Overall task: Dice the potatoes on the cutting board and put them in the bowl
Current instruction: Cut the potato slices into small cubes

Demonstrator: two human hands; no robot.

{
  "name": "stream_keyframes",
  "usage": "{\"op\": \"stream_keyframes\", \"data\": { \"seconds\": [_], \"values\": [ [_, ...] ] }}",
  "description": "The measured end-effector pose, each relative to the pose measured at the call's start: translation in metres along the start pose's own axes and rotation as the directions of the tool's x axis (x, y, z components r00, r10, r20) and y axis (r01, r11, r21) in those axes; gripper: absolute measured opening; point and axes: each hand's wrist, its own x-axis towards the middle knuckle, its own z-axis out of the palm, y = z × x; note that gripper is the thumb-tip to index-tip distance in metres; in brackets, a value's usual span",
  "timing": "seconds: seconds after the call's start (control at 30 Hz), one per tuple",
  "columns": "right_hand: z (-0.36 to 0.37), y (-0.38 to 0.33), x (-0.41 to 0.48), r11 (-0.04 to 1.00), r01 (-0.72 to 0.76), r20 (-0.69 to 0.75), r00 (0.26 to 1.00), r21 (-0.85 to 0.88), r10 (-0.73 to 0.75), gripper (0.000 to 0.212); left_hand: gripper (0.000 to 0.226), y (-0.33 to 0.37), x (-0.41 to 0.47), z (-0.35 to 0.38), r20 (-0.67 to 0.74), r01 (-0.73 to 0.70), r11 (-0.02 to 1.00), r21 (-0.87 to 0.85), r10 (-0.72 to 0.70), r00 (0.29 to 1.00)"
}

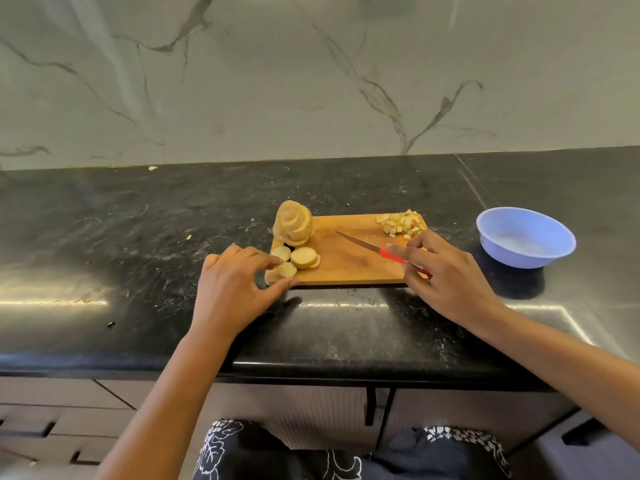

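Now mid-dicing: my left fingers pinch slices, right fingers grip the knife; next I must square those slices under it

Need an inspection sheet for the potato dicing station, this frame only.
Surface: black stone counter, glossy, flecked with crumbs.
Job's things: cutting board holds stacked slices at its far left corner, loose slices at the near left and a diced pile at the far right; blue bowl stands right of the board, no potato seen in it.
Clutter: small scraps on the counter left of the board.
Hands: left hand pinches one of the loose slices; right hand grips the red handle of the knife, blade over the board.
Cables: nothing seen.
Surroundings: marble-veined wall behind, cabinet fronts below.
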Motion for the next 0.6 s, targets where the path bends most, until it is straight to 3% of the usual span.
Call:
{"op": "stream_keyframes", "data": {
  "seconds": [0.23,0.4,0.5,0.6],
  "values": [
    [-0.001,-0.001,-0.001,1.0,0.006,-0.003,1.0,-0.018,-0.006,0.034,0.047,-0.001,0.004,0.008,0.005,-0.07,0.997,0.036,0.07,0.998],
    [-0.005,-0.003,-0.003,0.999,-0.048,-0.007,0.999,-0.004,0.048,0.038,0.034,-0.003,-0.002,0.002,-0.105,-0.078,0.993,-0.087,0.068,0.992],
    [-0.01,-0.001,-0.002,0.987,-0.154,-0.067,0.985,0.039,0.157,0.035,0.023,0.009,-0.001,-0.001,-0.229,-0.199,0.966,-0.167,0.158,0.96],
    [-0.017,0.003,0.0,0.948,-0.306,-0.073,0.947,0.093,0.313,0.033,0.016,0.037,0.018,0.008,-0.257,-0.372,0.921,-0.119,0.333,0.907]
  ]
}}
